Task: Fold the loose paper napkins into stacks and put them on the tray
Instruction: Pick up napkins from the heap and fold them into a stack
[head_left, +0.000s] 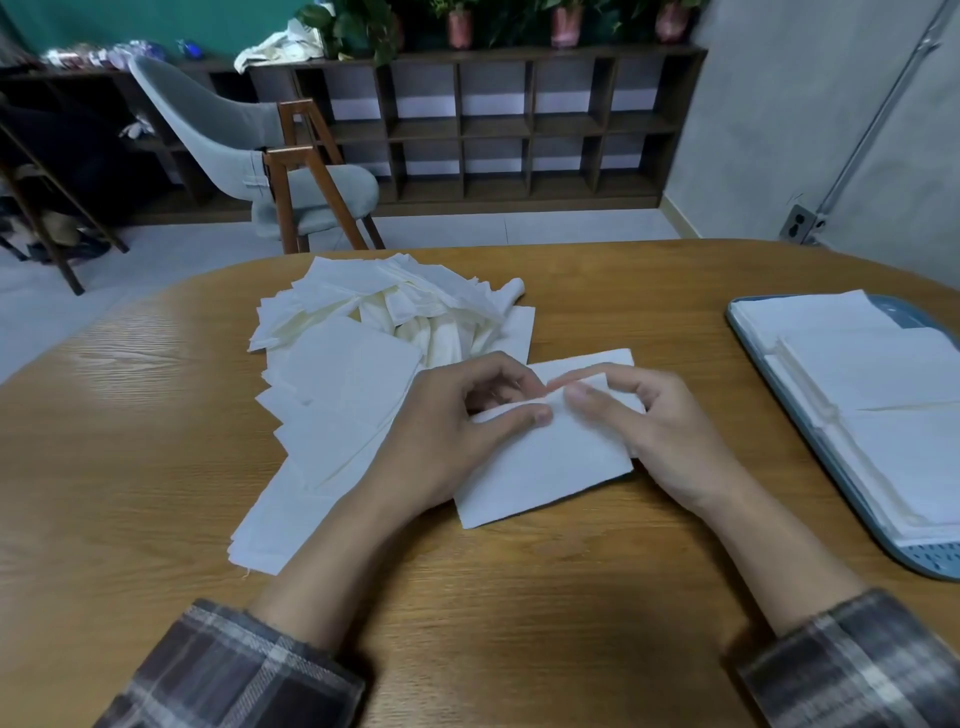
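Observation:
A white paper napkin (545, 462) lies on the wooden table in front of me, its far edge lifted. My left hand (457, 431) and my right hand (654, 421) both pinch that raised edge between thumb and fingers, close together at the middle. A loose pile of white napkins (363, 353) spreads out to the left and behind, partly under my left wrist. At the right edge sits a blue-grey tray (930, 564) with folded napkin stacks (883, 395) on it.
The oval wooden table (519, 597) reaches to its far rim ahead. Beyond it stand a grey chair with wooden legs (291, 176), a low dark shelf unit (519, 130) with plants on top, and a grey wall on the right.

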